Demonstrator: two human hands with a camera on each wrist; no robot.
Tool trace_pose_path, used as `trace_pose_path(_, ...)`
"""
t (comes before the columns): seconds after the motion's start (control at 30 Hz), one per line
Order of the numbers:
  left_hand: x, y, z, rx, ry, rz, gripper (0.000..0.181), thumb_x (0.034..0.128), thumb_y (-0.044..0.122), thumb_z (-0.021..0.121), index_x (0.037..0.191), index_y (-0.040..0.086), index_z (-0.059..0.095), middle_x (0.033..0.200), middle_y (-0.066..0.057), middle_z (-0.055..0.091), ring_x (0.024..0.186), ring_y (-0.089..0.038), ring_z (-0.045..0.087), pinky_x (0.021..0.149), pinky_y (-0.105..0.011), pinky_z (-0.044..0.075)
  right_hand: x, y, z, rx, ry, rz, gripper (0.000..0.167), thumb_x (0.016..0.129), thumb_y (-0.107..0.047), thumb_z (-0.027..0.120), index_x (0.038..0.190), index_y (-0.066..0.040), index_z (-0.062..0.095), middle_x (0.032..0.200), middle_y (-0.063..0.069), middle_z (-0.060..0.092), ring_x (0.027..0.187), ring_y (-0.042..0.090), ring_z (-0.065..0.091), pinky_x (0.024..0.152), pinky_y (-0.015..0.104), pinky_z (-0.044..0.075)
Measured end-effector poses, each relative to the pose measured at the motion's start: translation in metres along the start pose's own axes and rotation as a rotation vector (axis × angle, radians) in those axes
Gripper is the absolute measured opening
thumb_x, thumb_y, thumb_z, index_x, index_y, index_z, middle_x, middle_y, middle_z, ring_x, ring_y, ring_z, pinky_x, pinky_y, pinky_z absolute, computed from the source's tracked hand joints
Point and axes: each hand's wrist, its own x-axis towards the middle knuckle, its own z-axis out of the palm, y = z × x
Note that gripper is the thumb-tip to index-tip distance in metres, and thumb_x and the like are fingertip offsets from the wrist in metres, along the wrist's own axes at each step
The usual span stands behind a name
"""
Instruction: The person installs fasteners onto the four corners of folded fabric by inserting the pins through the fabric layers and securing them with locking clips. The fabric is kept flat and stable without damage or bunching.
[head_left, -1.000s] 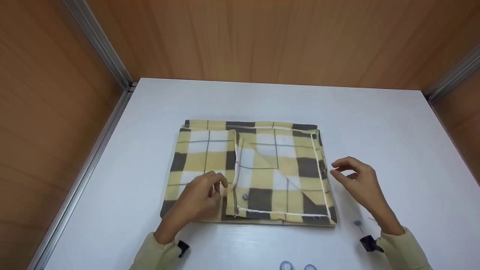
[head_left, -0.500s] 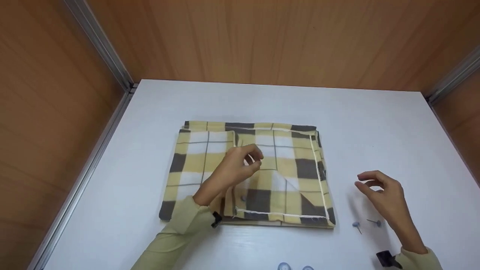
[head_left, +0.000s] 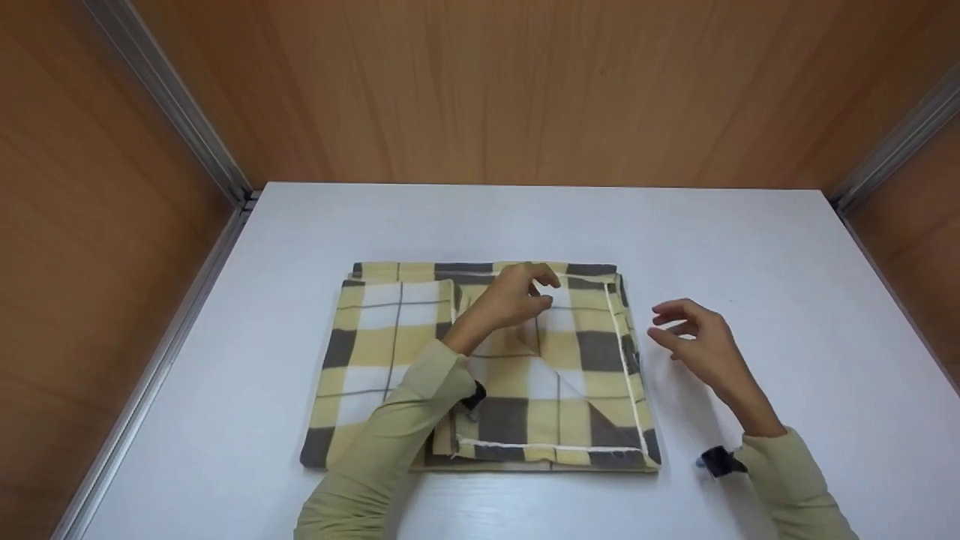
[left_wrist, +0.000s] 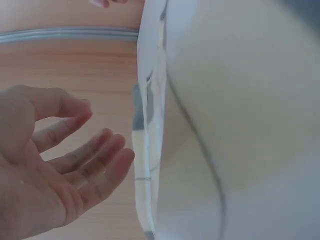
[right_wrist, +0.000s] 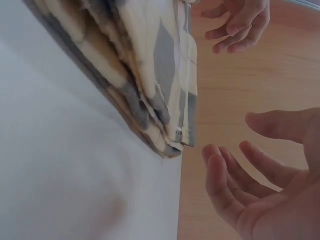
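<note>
A folded plaid cloth [head_left: 416,341] in yellow, white and dark grey, edged with white stitching, lies on the white table. My left hand [head_left: 514,296] hovers over its far middle part, fingers loosely curved and holding nothing. Past the cloth's right edge, my right hand [head_left: 697,341] is raised above the table with thumb and fingers apart. In the right wrist view, the cloth's layered folded edges [right_wrist: 135,95] show near that hand. Each wrist view shows a gap between thumb and fingers with nothing in it.
A blue bit [head_left: 701,462] peeks out beside the right wrist's black camera [head_left: 720,461]. Wood-grain panels [head_left: 480,90] rise behind the white table [head_left: 750,247] and at both sides, with metal rails [head_left: 172,97] at the corners.
My left hand has moved from the cloth's near left part toward its far middle. The right hand went right and nearer, then back toward the cloth. The view has tilted up slightly.
</note>
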Motion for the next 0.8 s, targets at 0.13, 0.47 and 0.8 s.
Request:
trace_pose_path(0.13,0.008,-0.006,-0.002,0.031,-0.027,-0.026,0.032,0.0906,0.007,0.055,0.122,0.003,0.060,0.133,-0.013,0.048,0.090,-0.022,0.061,0.072,-0.030,0.051,0.021,-0.004,0.006,0.030,-0.040,-0.010,0.041,0.091,-0.023,0.065,0.124,0.000,0.055,0.117,0.019,0.058,0.098,0.030,0.059,0.065,0.032,0.054)
trace_pose_path(0.47,0.014,-0.014,0.001,0.056,-0.052,-0.105,0.047,0.0922,0.004,0.044,0.140,0.004,0.043,0.147,-0.015,0.034,0.053,-0.012,0.034,0.078,-0.030,0.042,0.058,-0.003,0.024,0.064,-0.147,0.044,0.050,0.091,-0.018,0.064,0.133,0.000,0.047,0.130,0.019,0.049,0.105,0.030,0.055,0.071,0.033,0.054)
trace_pose_path(0.8,0.008,-0.015,0.008,0.086,-0.022,-0.095,0.041,0.0868,-0.006,0.046,0.126,-0.003,0.055,0.116,-0.019,0.056,0.096,-0.024,0.050,0.085,-0.033,0.044,0.074,-0.001,0.036,0.011,-0.154,0.003,0.041,0.092,-0.016,0.061,0.128,0.003,0.054,0.107,0.018,0.055,0.087,0.024,0.054,0.064,0.025,0.045)
